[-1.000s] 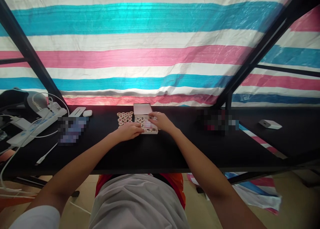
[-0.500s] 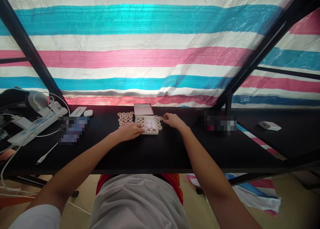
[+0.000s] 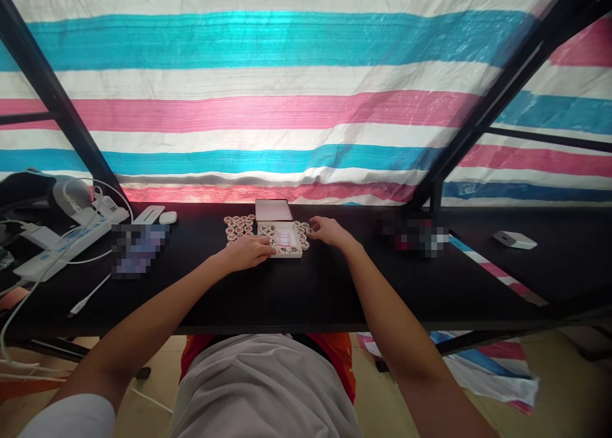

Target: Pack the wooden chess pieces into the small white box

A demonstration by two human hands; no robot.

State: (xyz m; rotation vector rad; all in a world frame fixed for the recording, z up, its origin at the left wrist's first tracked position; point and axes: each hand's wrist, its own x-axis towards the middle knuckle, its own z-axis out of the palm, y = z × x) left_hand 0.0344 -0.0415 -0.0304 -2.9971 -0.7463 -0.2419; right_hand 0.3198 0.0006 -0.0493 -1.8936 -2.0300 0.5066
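Note:
A shallow white box [image 3: 295, 255] lies on the black table, holding round xiangqi pieces [image 3: 284, 249] along its left and front sides. A red-lined patch shows on its floor. My left hand [image 3: 248, 252] rests over the box's front left corner, fingers closed on its edge; whatever lies under the fingertips is hidden. Just right of the box, my right hand [image 3: 329, 229] has thumb and fingers pinched at a xiangqi piece [image 3: 309, 231] at the edge of a small group. More pieces with red characters [image 3: 240, 221] sit in rows left of the box.
Behind the box stands its open lid [image 3: 273, 210]. At left are a power strip [image 3: 71, 243] with cables, a white earbud case [image 3: 167, 217] and a blurred phone-like item [image 3: 142, 250]. A white charger [image 3: 515, 240] lies far right. Striped sheeting hangs behind the table.
My right hand has barely shifted, staying at the pieces right of the box. My left hand keeps its place on the box corner. The view has moved slightly.

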